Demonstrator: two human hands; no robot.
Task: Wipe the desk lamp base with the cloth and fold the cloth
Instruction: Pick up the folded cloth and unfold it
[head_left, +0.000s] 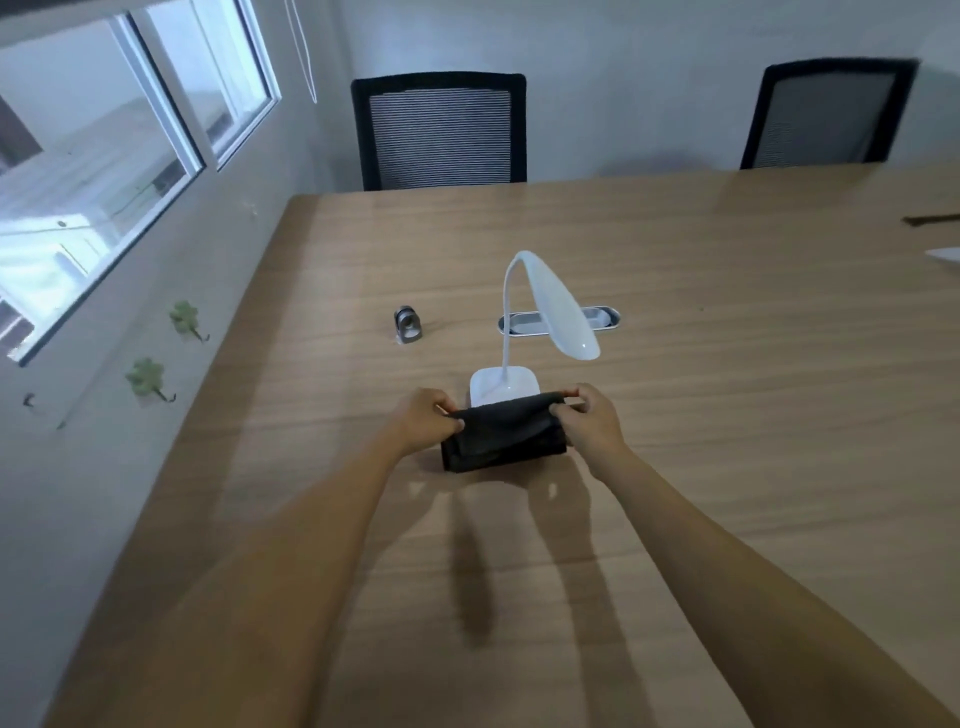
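Observation:
A white desk lamp (563, 312) with a bent neck stands mid-table on its square white base (511, 383). Just in front of the base lies a dark grey cloth (501, 436), partly doubled over. My left hand (423, 418) pinches the cloth's upper left corner. My right hand (592, 415) pinches the upper right corner. Both hold the top edge lifted a little above the lower layer, which rests on the wooden table (727, 364). The cloth's raised edge hides the near rim of the lamp base.
A small metal object (408, 325) sits left of the lamp. An oval cable grommet (605, 318) lies behind the lamp. Two black mesh chairs (441, 130) (826, 114) stand at the far edge. Wall and window run along the left; small items lie at the far right (940, 254).

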